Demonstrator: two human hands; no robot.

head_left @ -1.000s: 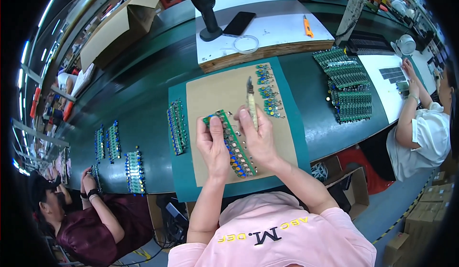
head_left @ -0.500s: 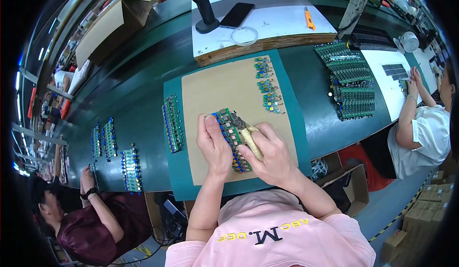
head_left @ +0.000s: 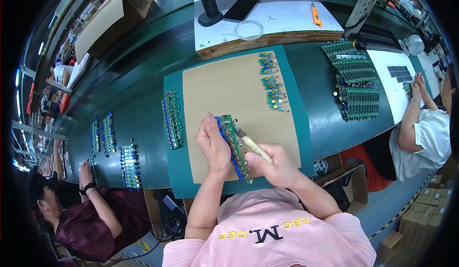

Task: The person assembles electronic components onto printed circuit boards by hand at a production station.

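A long strip of green circuit boards [head_left: 233, 147] with blue components along one side is gripped in my left hand [head_left: 213, 145], tilted up on its edge above the brown sheet [head_left: 224, 85]. My right hand [head_left: 275, 165] is closed around a pair of pliers [head_left: 256, 147] with cream handles. Their dark metal tip is against or very near the strip's upper right edge; actual contact is hard to make out. Small separate boards [head_left: 273, 94] lie in a column on the sheet's right side. Another board strip [head_left: 172, 118] rests left of the sheet on the green mat [head_left: 172, 171].
Beyond the sheet stands a white-topped platform [head_left: 282, 18] with a fan [head_left: 206, 8], a phone [head_left: 242, 8], a clear ring [head_left: 248, 29] and an orange cutter [head_left: 316, 16]. Stacked boards [head_left: 356, 80] lie to the right, more strips [head_left: 129, 166] to the left. Co-workers sit on both sides.
The board strip has turned from showing its face to standing nearly edge-on. My right hand and the pliers have moved slightly right and down. The whole view has shifted a little.
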